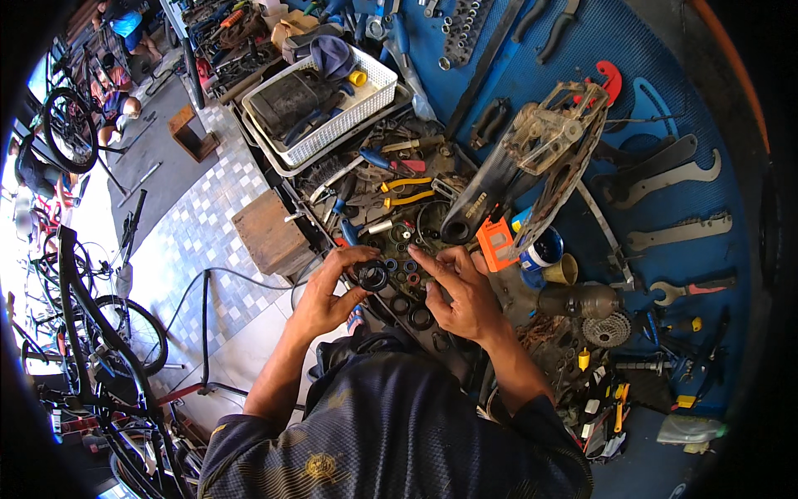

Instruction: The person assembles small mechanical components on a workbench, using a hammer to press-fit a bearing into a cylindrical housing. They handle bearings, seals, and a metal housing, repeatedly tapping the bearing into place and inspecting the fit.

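My left hand (322, 298) grips a round black ring-shaped part (371, 275) between thumb and fingers, over the near edge of the workbench. What exactly the part is cannot be made out. My right hand (462, 298) is open and holds nothing visible, its index finger stretched toward small parts on the bench and its thumb apart. Several small rings (411, 266) lie between the hands. Black rings (420, 317) rest closer to me. Yellow-handled pliers (407, 192) lie beyond the fingers. Past my right hand are an orange box (496, 244) and a crank arm with a chainring (482, 191).
A white basket (366, 101) with dark items stands at the far left of the bench. Wrenches (677, 179) hang on a blue board at right, near a cassette (608, 329). A wooden box (270, 233), bicycle frames (108, 349) and people are on the left.
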`<state>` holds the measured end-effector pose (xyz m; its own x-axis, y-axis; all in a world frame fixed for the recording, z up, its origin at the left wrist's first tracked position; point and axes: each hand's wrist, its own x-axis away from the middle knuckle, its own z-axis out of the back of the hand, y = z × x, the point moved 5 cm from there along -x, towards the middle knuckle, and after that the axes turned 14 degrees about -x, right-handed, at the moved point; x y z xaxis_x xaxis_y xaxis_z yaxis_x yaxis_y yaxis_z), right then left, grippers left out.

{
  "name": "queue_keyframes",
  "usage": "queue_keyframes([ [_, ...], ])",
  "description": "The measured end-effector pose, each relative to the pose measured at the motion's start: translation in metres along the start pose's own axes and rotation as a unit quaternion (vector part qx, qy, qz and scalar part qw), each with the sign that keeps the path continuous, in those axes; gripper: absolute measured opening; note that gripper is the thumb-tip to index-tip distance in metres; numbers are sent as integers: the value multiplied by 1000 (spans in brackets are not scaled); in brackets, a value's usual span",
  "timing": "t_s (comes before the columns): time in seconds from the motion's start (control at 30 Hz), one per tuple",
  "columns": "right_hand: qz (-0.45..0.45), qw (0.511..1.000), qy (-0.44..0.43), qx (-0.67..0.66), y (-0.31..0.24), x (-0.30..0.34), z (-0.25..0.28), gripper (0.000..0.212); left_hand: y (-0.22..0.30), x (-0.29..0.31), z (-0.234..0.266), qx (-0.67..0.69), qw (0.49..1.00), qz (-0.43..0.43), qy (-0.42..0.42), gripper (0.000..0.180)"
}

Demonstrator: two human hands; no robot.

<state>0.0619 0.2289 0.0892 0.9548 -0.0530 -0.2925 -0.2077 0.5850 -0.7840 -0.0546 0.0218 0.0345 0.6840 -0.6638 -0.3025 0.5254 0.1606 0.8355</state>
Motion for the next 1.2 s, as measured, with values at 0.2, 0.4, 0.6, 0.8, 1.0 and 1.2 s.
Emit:
queue_keyframes([
  [0.2,14,999,-23,-19,-9,0,-1,70,23,-12,12,-126,990,-61,32,49],
  [0.4,138,980,-57,133,-24,-9,-7,79,35,-16,17,-212,973,-87,25,48],
  [0.6,71,989,-87,91,-15,-8,-21,71,39,-17,22,-302,943,-133,43,43],
  [0.8,-244,487,-123,-830,4,17,-58,72,12,-10,15,-312,939,-101,103,49],
  [1.0,-210,618,-64,-755,29,43,-39,56,-45,1,-12,126,965,140,182,49],
  [1.2,-149,897,192,370,86,81,113,36,-68,18,-41,460,838,280,89,32],
])
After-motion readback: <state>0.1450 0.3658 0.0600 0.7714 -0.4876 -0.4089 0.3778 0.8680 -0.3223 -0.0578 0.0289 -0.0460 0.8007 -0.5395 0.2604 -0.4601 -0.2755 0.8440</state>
